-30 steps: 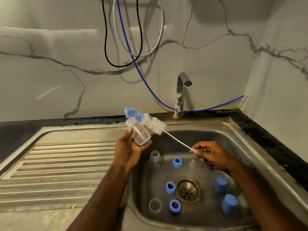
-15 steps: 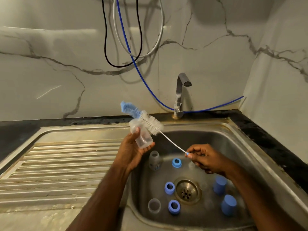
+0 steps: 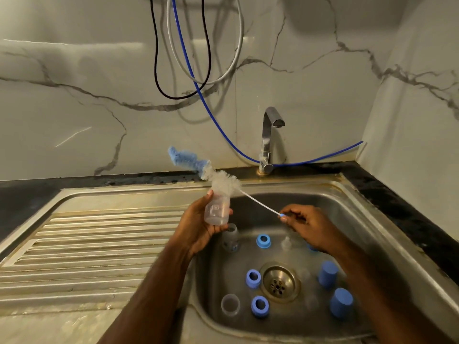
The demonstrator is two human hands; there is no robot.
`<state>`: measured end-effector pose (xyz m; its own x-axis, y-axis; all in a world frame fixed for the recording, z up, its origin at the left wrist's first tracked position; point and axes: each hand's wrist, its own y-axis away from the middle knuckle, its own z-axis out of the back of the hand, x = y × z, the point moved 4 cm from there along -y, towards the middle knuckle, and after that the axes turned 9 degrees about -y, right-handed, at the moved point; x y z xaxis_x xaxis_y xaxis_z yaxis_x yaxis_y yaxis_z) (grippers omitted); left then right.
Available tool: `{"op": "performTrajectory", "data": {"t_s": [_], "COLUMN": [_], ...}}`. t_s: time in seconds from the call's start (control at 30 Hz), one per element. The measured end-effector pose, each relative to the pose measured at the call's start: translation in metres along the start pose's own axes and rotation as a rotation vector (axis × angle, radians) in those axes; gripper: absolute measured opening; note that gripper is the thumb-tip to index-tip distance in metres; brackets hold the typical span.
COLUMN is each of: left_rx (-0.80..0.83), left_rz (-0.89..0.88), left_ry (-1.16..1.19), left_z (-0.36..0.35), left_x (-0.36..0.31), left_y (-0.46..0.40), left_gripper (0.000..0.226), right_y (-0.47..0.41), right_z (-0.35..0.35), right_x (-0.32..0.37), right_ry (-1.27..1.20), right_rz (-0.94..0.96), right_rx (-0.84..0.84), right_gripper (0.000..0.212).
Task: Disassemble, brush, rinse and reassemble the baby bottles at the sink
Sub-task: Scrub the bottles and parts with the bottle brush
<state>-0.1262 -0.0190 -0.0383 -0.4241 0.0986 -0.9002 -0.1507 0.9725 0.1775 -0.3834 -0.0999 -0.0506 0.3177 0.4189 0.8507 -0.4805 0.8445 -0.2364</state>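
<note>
My left hand (image 3: 198,227) grips a clear baby bottle body (image 3: 217,210) upright above the sink's left rim. A bottle brush (image 3: 218,178) with white bristles and a blue sponge tip lies across the bottle's mouth, outside it. My right hand (image 3: 306,225) pinches the end of the brush's thin white wire handle. In the sink basin (image 3: 357,214) lie another clear bottle (image 3: 231,238), a clear cup (image 3: 230,304), three blue collar rings (image 3: 263,240) (image 3: 253,278) (image 3: 259,306), two blue caps (image 3: 327,273) (image 3: 342,303) and a clear teat (image 3: 287,242).
The tap (image 3: 269,140) stands behind the basin, with no water running. A ribbed steel drainboard (image 3: 87,244) spreads to the left. The drain (image 3: 279,284) sits mid-basin. Blue, black and grey hoses (image 3: 198,90) hang on the marble wall. A dark counter edge (image 3: 409,219) runs along the right.
The bottle has turned from tilted to upright in my left hand. The brush has shifted up and left over the bottle's mouth, and my right hand has moved left with the handle.
</note>
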Motion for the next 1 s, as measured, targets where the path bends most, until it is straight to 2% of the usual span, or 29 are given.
{"op": "performTrajectory", "data": {"t_s": [0.1, 0.2, 0.27, 0.33, 0.4, 0.47, 0.7, 0.83, 1.0], "left_rx": [0.028, 0.027, -0.035, -0.089, -0.117, -0.123, -0.102, -0.149, -0.135], "left_rz": [-0.016, -0.02, -0.023, -0.026, -0.032, -0.049, 0.027, 0.012, 0.062], "left_ry": [0.202, 0.183, 0.17, 0.297, 0.471, 0.54, 0.511, 0.605, 0.548], "left_z": [0.009, 0.004, 0.002, 0.007, 0.016, 0.02, -0.005, 0.009, -0.005], "left_x": [-0.006, 0.0, 0.001, -0.003, -0.008, -0.009, 0.006, -0.003, 0.011], "left_y": [-0.003, -0.009, -0.01, -0.011, -0.011, -0.013, -0.011, -0.012, -0.009], "left_gripper": [0.055, 0.048, 0.042, 0.038, 0.046, 0.052, 0.051, 0.057, 0.048], "right_y": [0.005, 0.007, 0.005, 0.005, 0.007, 0.008, 0.003, 0.005, 0.004], "right_z": [0.012, -0.005, -0.017, -0.015, -0.004, -0.002, -0.016, 0.0, -0.018], "right_x": [-0.007, 0.003, 0.011, 0.011, 0.007, 0.007, 0.022, 0.011, 0.021], "right_ry": [-0.017, -0.039, -0.063, -0.079, -0.104, -0.123, 0.041, 0.038, 0.076], "right_rz": [-0.08, -0.055, -0.034, -0.053, -0.072, -0.063, 0.15, 0.067, 0.13], "right_rx": [0.117, 0.128, 0.133, 0.162, 0.184, 0.165, -0.075, -0.035, 0.013], "right_gripper": [0.01, 0.01, 0.009, 0.009, 0.01, 0.01, 0.007, 0.008, 0.008]}}
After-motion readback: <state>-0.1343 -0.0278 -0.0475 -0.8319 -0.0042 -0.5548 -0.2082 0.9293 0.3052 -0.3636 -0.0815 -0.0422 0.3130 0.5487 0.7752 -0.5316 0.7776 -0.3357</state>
